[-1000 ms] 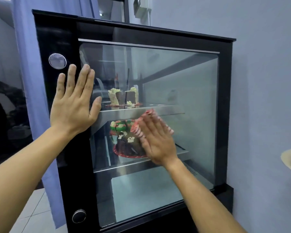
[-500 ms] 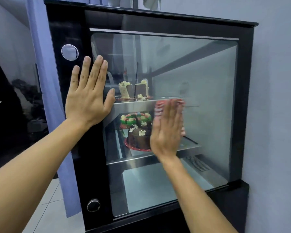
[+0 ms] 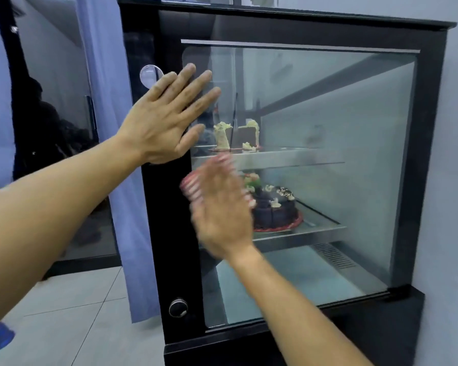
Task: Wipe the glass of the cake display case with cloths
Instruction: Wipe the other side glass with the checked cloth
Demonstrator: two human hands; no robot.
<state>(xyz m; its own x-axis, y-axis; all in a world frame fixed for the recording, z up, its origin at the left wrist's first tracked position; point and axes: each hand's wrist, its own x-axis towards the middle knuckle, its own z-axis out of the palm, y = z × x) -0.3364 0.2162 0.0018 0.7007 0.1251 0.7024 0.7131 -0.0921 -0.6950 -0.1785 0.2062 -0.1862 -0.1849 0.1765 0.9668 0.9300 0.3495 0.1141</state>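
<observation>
A black cake display case (image 3: 169, 207) with a large glass pane (image 3: 341, 128) stands in front of me. My left hand (image 3: 167, 120) lies flat with spread fingers on the case's left black frame, fingertips over the glass edge. My right hand (image 3: 220, 207), blurred by motion, presses a red-and-white striped cloth (image 3: 191, 186) flat against the lower left part of the glass. Only the cloth's edges show past the fingers. Inside, cake slices (image 3: 236, 136) sit on the upper shelf and a dark round cake (image 3: 275, 210) on the middle shelf.
A pale wall (image 3: 455, 180) is right of the case. A blue curtain (image 3: 103, 128) hangs behind its left side, with a dark glass door (image 3: 50, 128) beyond. Light floor tiles (image 3: 77, 313) lie at the lower left. Two round fittings (image 3: 150, 75) (image 3: 178, 307) sit on the left frame.
My right hand has swept the cloth leftward across the glass, from in front of the dark cake to the pane's left edge. The left hand stays on the frame. The view has shifted left.
</observation>
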